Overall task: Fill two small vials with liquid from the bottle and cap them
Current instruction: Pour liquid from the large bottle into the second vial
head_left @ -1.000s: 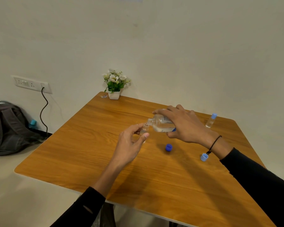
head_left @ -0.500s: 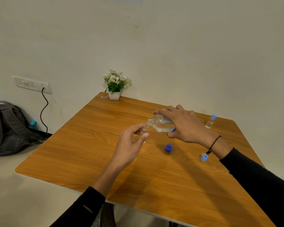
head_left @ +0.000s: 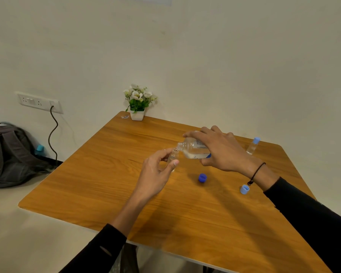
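Observation:
My right hand (head_left: 222,149) grips a clear bottle (head_left: 193,149) tipped on its side, its open mouth touching the top of a small clear vial (head_left: 173,156). My left hand (head_left: 156,170) pinches that vial between thumb and fingers above the wooden table (head_left: 106,174). A dark blue cap (head_left: 202,177) lies on the table below the bottle. A light blue cap (head_left: 244,189) lies near my right wrist. A second vial (head_left: 253,145) with a light blue cap on stands at the far right.
A small white pot of flowers (head_left: 137,103) stands at the table's far corner against the wall, with a small wrapper (head_left: 124,116) beside it. A grey backpack (head_left: 10,154) sits on the floor at left, below a wall socket (head_left: 38,102) with a cable.

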The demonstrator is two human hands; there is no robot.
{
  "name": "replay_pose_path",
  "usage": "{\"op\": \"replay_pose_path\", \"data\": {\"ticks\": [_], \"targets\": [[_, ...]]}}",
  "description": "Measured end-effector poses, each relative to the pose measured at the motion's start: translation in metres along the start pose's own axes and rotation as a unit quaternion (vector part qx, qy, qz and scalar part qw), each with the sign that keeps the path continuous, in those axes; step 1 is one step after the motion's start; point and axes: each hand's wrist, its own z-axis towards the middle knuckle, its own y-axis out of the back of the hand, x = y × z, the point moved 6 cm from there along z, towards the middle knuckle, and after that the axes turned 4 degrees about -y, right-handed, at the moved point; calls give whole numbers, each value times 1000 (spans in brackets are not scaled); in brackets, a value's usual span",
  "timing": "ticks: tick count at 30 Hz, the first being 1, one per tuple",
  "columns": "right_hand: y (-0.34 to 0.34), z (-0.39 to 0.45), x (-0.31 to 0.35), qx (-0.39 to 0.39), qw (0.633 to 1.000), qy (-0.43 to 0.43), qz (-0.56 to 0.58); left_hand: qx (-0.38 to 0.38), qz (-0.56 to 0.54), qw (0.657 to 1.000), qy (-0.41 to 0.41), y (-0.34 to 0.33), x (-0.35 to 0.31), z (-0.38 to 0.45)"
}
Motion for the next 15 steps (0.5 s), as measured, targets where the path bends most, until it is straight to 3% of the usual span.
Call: {"op": "replay_pose_path", "data": {"ticks": [15], "targets": [[0, -1, 0, 3, 1000, -2, -3, 5, 2, 1000, 13, -1, -1, 0]]}}
